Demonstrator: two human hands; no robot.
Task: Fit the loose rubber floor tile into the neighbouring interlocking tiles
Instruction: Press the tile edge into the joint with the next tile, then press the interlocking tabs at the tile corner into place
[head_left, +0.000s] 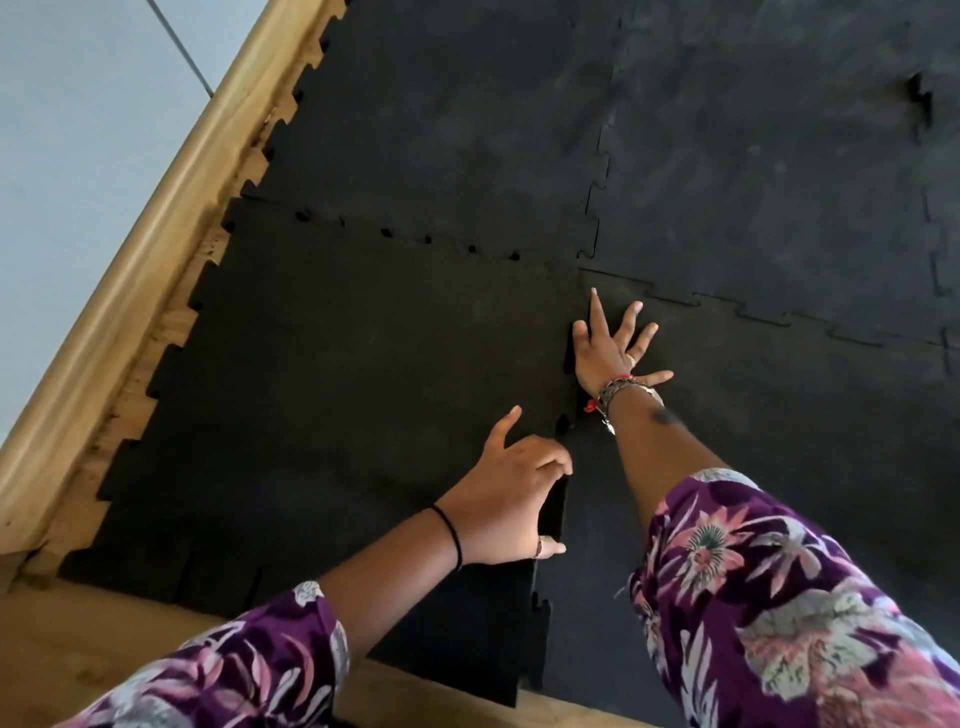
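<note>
Right hand (613, 351) flat and spread presses the seam, left hand (511, 499) pinches the tile (332, 374) edge; I think it's heavy, bendy.

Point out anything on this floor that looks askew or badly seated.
The loose tile sits unseated: open notches show along its far seam, and its right edge stands raised where the left hand grips it and the right hand presses. A joint at far right also gapes, puckered.
</note>
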